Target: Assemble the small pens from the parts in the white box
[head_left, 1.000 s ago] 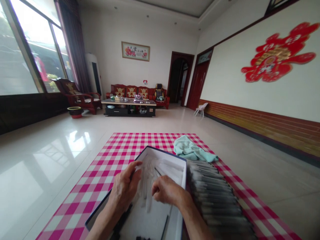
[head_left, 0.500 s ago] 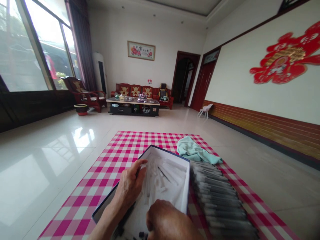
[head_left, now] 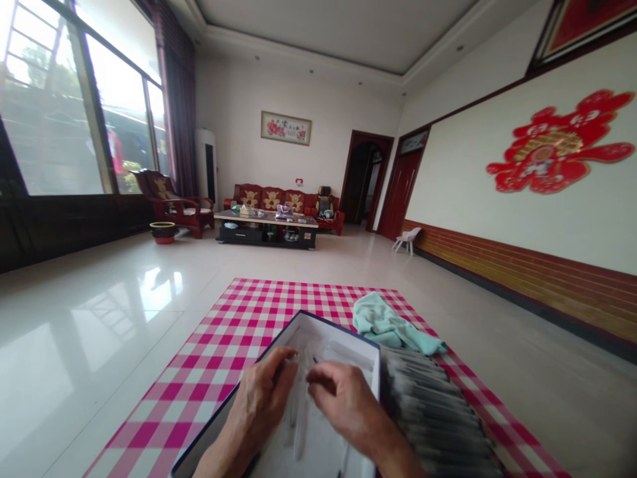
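Starting at the left edge of the pink-checked bench (head_left: pixel 199 385), the wide strip of check leads in to the left hand (head_left: pixel 263 392), reaching over the box's left side, thumb and forefinger tips close together by the clear tubes (head_left: pixel 297 425); whether they're pinching one, I can't tell, with clear plastic over a white floor. And there's the first danger: tubes this slick and loose could roll from under the fingertips, or a neighbour could come up along with the one wanted. The tubes lie inside the open box (head_left: pixel 348 342), which stands on the near part of the bench, one corner pointing at the far edge. Just right of them a small dark tip (head_left: pixel 315 360) shows beside the right hand (head_left: pixel 346 405), fingers curled, thumb near the forefinger; a grip there is plausible, but I can't confirm it. Two hands this close, so a knuckle could knock a piece loose, and anything thin brought in off-line could skid along a tube wall instead of meeting its end. Watch that right forearm too, crossing the box's right wall: a low elbow might shove the box or catch the long row of dark sticks (head_left: pixel 432 405) beside it, toward the bench's right edge. Those look loosely laid, though they're blurred, and a bump could scatter them. Last, by the far right corner, the mint cloth (head_left: pixel 391 325) lies crumpled at the row's far end; tugging it might drag the end sticks askew.
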Demonstrator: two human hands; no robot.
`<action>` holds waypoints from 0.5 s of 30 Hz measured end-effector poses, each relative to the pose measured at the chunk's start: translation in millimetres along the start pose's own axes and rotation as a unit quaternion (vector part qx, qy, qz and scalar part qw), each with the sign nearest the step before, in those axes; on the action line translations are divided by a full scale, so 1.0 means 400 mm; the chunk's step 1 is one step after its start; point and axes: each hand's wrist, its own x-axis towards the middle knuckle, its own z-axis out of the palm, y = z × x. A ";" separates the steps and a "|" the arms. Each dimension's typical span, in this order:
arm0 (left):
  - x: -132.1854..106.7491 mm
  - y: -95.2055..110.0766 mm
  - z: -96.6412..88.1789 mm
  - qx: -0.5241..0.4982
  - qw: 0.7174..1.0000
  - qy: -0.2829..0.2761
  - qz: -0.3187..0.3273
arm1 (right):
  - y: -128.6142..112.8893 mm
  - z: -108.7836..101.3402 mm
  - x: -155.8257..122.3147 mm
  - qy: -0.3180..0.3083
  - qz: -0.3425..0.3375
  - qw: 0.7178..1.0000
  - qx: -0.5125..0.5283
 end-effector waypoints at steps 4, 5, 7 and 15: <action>-0.006 0.003 0.005 0.008 0.999 -0.015 0.029 | -0.007 -0.021 0.051 0.117 0.048 0.969 0.214; -0.008 0.003 0.007 0.009 0.999 -0.017 0.034 | -0.005 -0.015 0.054 0.117 0.055 0.962 0.240; -0.010 0.002 0.010 0.009 0.999 -0.018 0.044 | -0.001 -0.001 0.054 0.110 0.053 0.959 0.254; -0.010 0.005 0.011 -0.018 0.998 -0.033 0.060 | 0.018 0.027 0.048 0.074 0.026 0.967 0.241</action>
